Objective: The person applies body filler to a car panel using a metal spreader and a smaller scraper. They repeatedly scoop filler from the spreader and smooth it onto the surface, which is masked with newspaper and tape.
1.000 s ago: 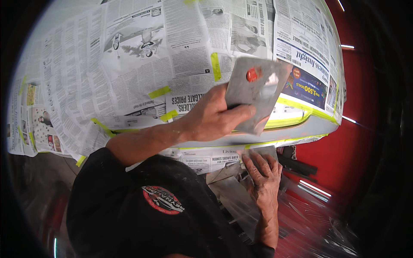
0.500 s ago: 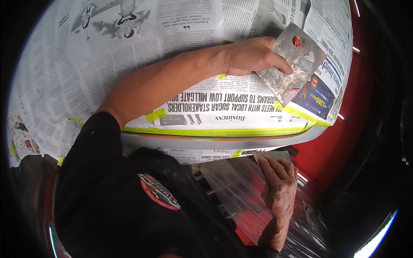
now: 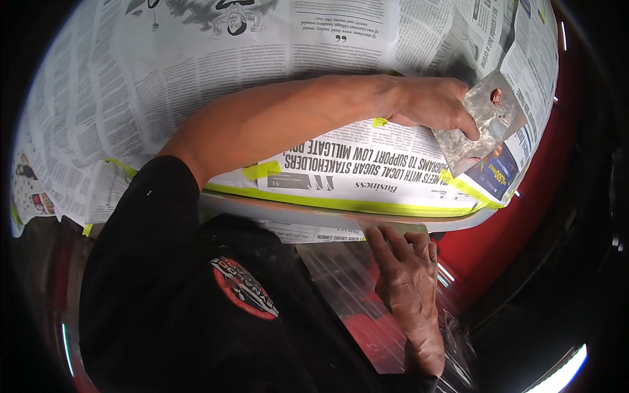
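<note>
My left hand is closed on a grey metal plate with red and pale smears, held over newspaper at the upper right. Below it runs a long grey strip of a curved body panel, edged by yellow tape. My right hand has its bent fingertips on a thin grey spreader at the lower edge of that strip. Whether the spreader touches the strip I cannot tell.
Newspaper taped down with yellow strips covers the large curved surface ahead. Clear plastic sheeting hangs below the strip over red and dark surfaces. A glossy red surface lies to the right. My black shirt fills the lower left.
My left arm has stretched rightward with the plate, which rose and then dropped slightly. My right hand shifted right, then slightly up and left, bringing the spreader up to the grey strip.
</note>
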`<state>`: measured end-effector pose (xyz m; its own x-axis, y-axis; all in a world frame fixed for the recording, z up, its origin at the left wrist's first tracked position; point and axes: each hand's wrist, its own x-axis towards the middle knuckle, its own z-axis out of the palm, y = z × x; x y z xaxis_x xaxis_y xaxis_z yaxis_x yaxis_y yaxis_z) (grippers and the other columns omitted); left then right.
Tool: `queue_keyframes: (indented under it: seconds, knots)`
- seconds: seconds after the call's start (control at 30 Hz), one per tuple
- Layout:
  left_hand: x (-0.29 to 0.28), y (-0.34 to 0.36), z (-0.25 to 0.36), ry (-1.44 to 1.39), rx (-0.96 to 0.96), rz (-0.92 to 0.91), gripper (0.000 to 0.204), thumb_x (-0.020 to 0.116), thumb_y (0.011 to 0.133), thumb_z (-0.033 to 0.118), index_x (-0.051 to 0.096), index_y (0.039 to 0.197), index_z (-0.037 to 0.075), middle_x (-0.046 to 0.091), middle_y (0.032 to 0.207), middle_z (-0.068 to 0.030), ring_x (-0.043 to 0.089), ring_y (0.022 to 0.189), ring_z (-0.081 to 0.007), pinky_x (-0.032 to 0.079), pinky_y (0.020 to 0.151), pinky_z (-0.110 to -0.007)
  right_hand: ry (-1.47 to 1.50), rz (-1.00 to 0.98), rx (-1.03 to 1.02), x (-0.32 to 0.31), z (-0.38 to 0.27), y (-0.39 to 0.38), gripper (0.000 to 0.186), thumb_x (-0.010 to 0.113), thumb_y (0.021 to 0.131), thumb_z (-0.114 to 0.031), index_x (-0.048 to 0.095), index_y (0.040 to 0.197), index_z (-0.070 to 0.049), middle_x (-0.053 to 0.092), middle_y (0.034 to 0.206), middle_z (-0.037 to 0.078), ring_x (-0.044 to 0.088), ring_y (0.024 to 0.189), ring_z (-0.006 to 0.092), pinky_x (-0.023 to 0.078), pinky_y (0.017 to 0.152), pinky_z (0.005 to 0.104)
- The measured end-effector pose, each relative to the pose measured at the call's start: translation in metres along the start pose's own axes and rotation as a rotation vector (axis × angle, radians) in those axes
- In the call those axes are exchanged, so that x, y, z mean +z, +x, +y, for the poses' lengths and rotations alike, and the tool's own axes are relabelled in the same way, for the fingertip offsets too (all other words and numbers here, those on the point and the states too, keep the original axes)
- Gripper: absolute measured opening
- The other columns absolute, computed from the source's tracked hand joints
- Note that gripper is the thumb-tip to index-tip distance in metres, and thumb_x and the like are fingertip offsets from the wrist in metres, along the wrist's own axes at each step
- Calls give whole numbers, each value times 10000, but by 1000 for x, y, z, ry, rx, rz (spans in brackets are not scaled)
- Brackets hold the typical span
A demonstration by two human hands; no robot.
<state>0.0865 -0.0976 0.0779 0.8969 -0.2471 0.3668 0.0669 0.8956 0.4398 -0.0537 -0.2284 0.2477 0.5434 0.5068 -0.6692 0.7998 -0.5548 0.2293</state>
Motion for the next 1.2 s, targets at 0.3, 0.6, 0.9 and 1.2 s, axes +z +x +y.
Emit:
queue_keyframes:
  seconds: [0.3, 0.6, 0.9, 1.2]
  knots:
    - [1, -4, 7, 45, -44, -26, 299, 649, 852, 88, 638, 1122, -41, 690, 1067, -100, 636, 935, -150, 488, 860, -301, -67, -26, -59, 11, -9, 12, 605, 632, 696, -33, 567, 1288, -135, 594, 1100, 27, 511, 925, 255, 399, 810, 395]
    - [4, -10, 14, 101, -18, 1, 298, 665, 831, 123, 656, 1067, -59, 701, 1012, -118, 651, 877, -156, 499, 799, -297, -95, -69, -62, -11, -18, 8, 584, 622, 685, -12, 582, 1259, -108, 606, 1082, 37, 515, 913, 255, 400, 787, 389]
    - [4, -12, 17, 79, -70, 5, 315, 655, 834, 99, 644, 1103, -64, 695, 1051, -129, 649, 918, -180, 503, 828, -307, -72, -51, -60, 13, -30, 16, 577, 618, 675, 9, 584, 1242, -96, 612, 1121, 44, 524, 915, 254, 409, 790, 398]
    - [-2, -3, 5, 56, -40, -51, 310, 661, 823, 89, 653, 1107, -33, 701, 1043, -96, 647, 900, -146, 501, 819, -295, -94, -63, 13, -6, -26, 5, 622, 655, 628, 17, 602, 1235, -104, 617, 1159, 25, 519, 989, 256, 398, 859, 403]
